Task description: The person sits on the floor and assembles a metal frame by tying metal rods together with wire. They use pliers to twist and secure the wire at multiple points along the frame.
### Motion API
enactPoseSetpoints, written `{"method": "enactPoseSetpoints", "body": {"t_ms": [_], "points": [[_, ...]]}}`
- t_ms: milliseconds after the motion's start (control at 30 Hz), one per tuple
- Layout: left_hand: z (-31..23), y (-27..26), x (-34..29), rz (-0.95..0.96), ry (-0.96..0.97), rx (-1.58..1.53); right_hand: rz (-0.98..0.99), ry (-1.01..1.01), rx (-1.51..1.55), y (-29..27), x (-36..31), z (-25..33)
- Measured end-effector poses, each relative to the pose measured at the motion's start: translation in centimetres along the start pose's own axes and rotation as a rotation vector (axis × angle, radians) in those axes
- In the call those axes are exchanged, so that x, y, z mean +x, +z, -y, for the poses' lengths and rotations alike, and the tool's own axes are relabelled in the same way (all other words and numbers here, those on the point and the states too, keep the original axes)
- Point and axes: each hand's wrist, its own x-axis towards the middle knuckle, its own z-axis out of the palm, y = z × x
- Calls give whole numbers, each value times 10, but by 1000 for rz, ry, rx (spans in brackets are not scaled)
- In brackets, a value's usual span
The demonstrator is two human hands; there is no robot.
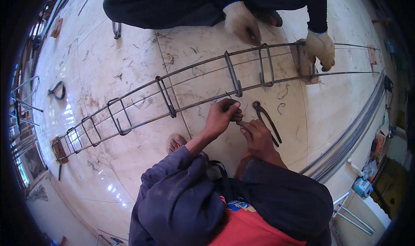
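Note:
Before me, a long rebar cage (pixel 196 103) of two visible long bars with square stirrups (pixel 165 97) lies across the floor. My left hand (pixel 222 115) is closed just on the near side of the cage, fingers pinched on a thin tie wire that is mostly hidden. Close by on its right, my right hand (pixel 258 137) is also closed, a short bit of thin wire showing at its fingertips. Black pincers (pixel 266 120) lie on the floor just beyond my right hand.
A co-worker's gloved hands, one (pixel 242 23) above the far bar and one (pixel 320 50) at a wooden block (pixel 301 62), reach in. Another block (pixel 59 150) supports the left end. Long rods (pixel 352 127) lie at right. Wire scraps litter the tiles.

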Motion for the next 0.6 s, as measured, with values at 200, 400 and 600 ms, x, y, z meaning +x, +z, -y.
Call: {"method": "enactPoseSetpoints", "body": {"t_ms": [200,400,600], "points": [[9,2,2,37,71,357,53,-1,-14,-4,-9,-9],[-8,-9,-12,-9,260,840,148,0,-136,-14,-23,-26],[-31,-19,2,-303,815,1153,186,97,-34,-11,-15,-20]]}}
